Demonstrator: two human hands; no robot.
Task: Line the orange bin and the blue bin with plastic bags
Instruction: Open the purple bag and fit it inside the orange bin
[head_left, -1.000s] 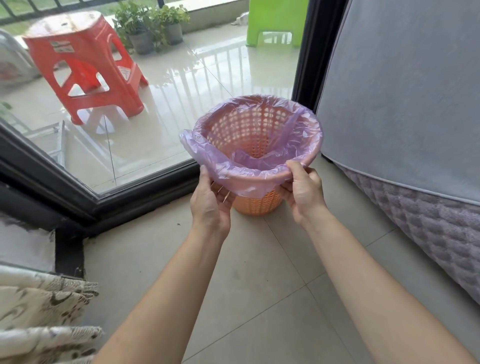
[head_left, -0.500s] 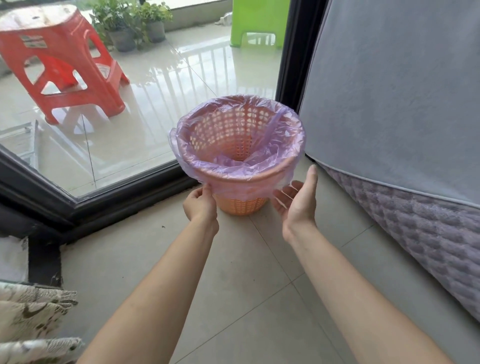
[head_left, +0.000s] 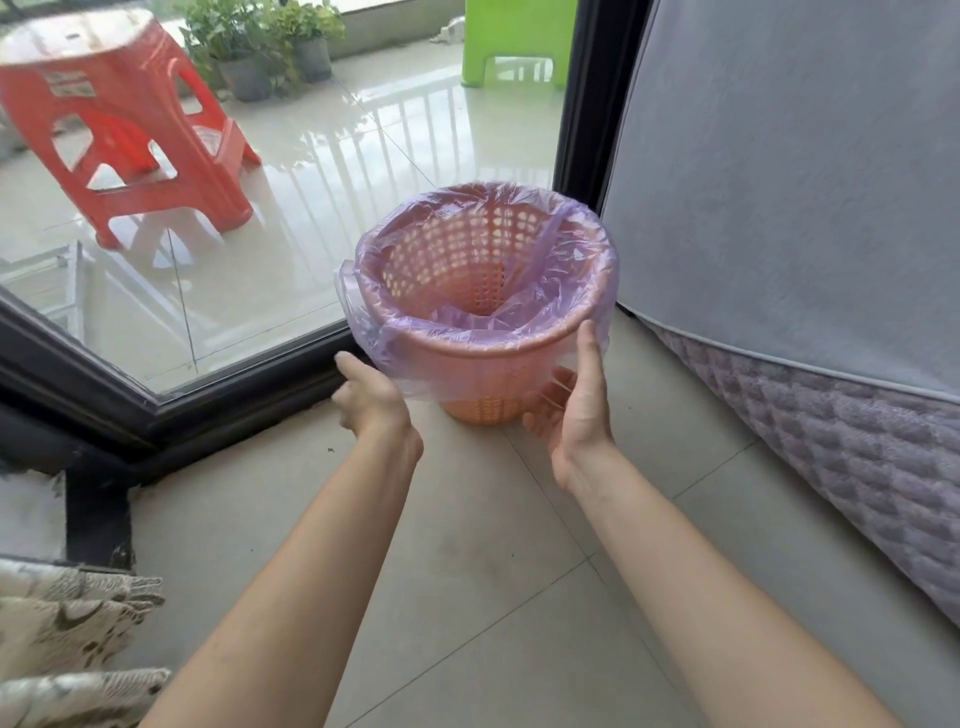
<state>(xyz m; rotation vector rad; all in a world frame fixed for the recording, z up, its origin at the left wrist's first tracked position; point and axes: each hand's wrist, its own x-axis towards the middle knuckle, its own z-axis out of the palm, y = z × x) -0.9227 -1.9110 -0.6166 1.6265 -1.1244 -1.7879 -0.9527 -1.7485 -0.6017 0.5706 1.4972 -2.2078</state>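
Note:
The orange lattice bin (head_left: 485, 405) stands on the tiled floor by the glass door. A thin purple plastic bag (head_left: 576, 249) lines it, with its mouth folded over the rim and hanging down the outside. My left hand (head_left: 371, 397) is blurred at the bin's lower left, thumb up, fingers curled at the bag's hanging hem. My right hand (head_left: 574, 410) is at the bin's lower right: its straight fingers show through the plastic under the hem, and the thumb points up along the outside. No blue bin is in view.
A black-framed glass door (head_left: 249, 374) runs behind the bin, with a red stool (head_left: 130, 130), potted plants (head_left: 270, 47) and a green stool (head_left: 514, 41) outside. A grey-covered quilted mattress (head_left: 805, 260) leans at the right. Patterned fabric (head_left: 67, 639) lies at the lower left.
Both hands have slid from the near rim down the bin's sides with the bag's hem. The right hand has opened. The fold now hangs lower on the outside.

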